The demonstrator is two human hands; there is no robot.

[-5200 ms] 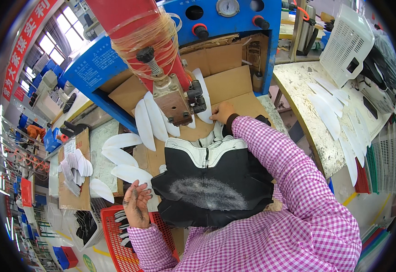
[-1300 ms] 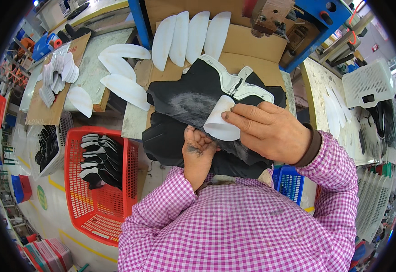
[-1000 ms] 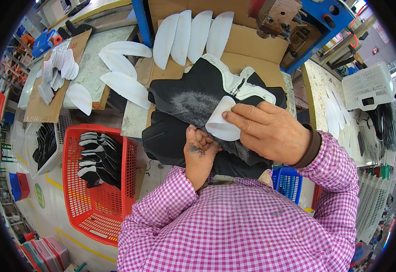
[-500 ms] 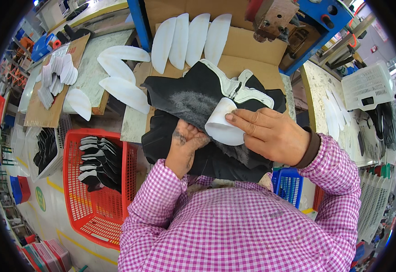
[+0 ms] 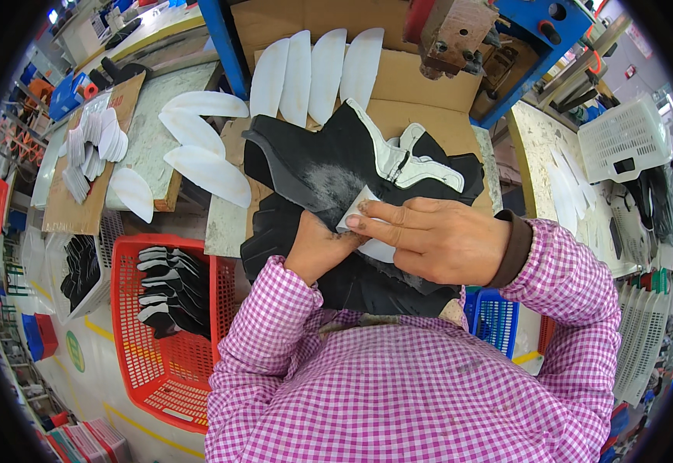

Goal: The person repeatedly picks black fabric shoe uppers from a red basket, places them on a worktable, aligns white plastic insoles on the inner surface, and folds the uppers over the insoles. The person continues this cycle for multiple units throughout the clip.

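Note:
A black fabric shoe upper [image 5: 336, 143] with white trim lies over more black pieces in front of me, its fuzzy grey patch facing up. My right hand [image 5: 444, 239] holds a bent white half-moon piece [image 5: 360, 202] against that patch, fingers stretched over it. Part of the white piece is hidden under those fingers. Close by on the left, my left hand [image 5: 317, 245] grips the near edge of the upper, its thumb reaching to the white piece. Its other fingers are mostly hidden under the fabric.
Several white half-moon pieces [image 5: 296, 77] stand in a row on the cardboard behind; others [image 5: 209, 176] lie left. A metal machine head [image 5: 456, 35] hangs at the back right. A red basket [image 5: 217, 309] holding black-and-white pieces stands at the left, a blue basket [image 5: 494, 318] at the right.
My right hand has moved left and slightly down, pressing the white piece flatter onto the upper. My left thumb now meets the piece. The upper's left edge is folded over more.

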